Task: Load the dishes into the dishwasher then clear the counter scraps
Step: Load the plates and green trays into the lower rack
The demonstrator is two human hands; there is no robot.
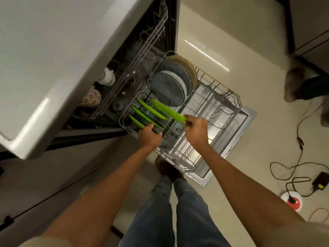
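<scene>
The dishwasher's lower rack (220,107) is pulled out over the open door. My right hand (196,130) is shut on the edge of a green plate (168,110), which is tilted on edge among the rack's tines. Three more green plates (142,114) stand in a row to its left. My left hand (149,136) touches the nearest of them at the rack's front edge; its grip is unclear. Behind them stand dark speckled plates (168,90), a white one and a tan plate (188,65).
The white counter (53,59) overhangs the dishwasher at left. An upper rack (142,50) sits inside with a white cup and a patterned cup (91,98). Another person's feet (295,84) are at right. Cables and a red-white socket (292,200) lie on the floor.
</scene>
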